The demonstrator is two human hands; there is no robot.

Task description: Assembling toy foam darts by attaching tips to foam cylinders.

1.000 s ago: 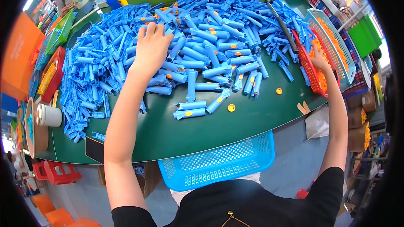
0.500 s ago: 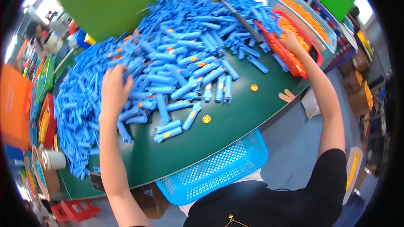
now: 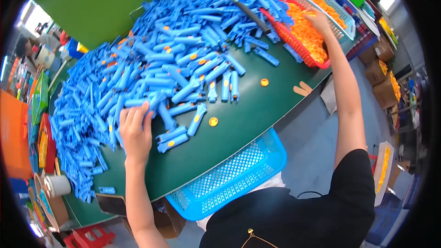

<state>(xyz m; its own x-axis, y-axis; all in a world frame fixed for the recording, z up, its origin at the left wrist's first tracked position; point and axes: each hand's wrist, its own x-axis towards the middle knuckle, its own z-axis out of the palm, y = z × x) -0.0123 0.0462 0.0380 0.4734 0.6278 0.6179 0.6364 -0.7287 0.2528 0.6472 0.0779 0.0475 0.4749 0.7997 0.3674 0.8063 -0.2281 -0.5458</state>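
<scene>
A big heap of blue plastic tubes (image 3: 174,50) covers the green table (image 3: 248,119). My left hand (image 3: 134,129) lies flat on the heap's near edge, fingers spread over several tubes. My right hand (image 3: 318,18) reaches far right into a red basket (image 3: 294,41) filled with small orange caps (image 3: 307,36); whether it holds any is hidden. Two loose orange caps (image 3: 213,121) lie on the table close to a few capped tubes (image 3: 197,119).
A blue mesh basket (image 3: 229,179) hangs at the table's front edge by my body. A pale blue basket (image 3: 321,0) of orange caps stands behind the red one. A dark rod (image 3: 241,7) lies across the heap. Cardboard boxes (image 3: 381,78) sit on the floor, right.
The view has swung. My left hand has drawn back from the middle of the heap to its near edge. My right hand stays at the basket of orange caps.
</scene>
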